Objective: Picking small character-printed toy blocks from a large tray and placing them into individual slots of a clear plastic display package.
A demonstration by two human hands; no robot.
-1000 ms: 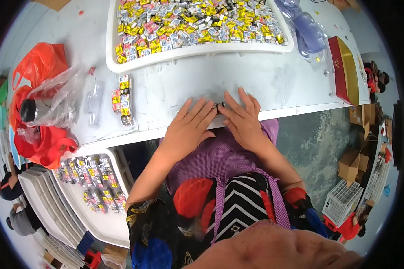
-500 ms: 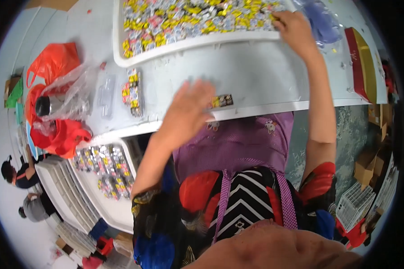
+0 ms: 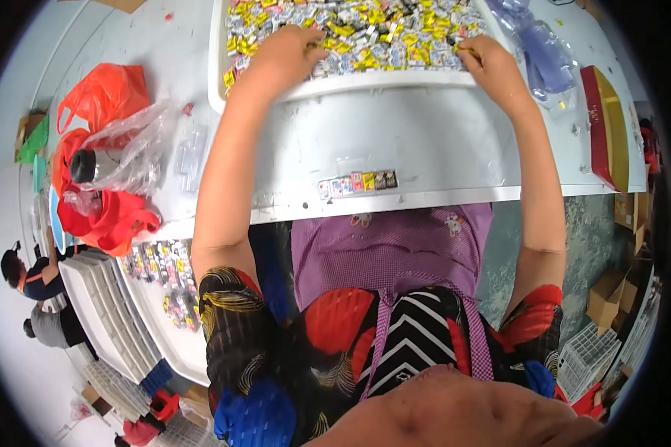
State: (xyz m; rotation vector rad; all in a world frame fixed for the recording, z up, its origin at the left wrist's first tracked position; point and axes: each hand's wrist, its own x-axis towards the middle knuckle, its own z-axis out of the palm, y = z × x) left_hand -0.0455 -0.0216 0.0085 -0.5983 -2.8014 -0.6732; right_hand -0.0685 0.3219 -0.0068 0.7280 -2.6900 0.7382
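Small boxes: loose in white tray, between both hands
Left hand: half-curled; cannot tell its hold
Right hand: nearly pinched; hold unclear
Box row: nearer the body than the hands, seemingly aligned for order

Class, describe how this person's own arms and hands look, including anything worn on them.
The left hand and right hand are ungloved, and both forearms are uncovered. The left sleeve is short and black, with gold curved lines and blue and red patches; the right sleeve shows red and black.
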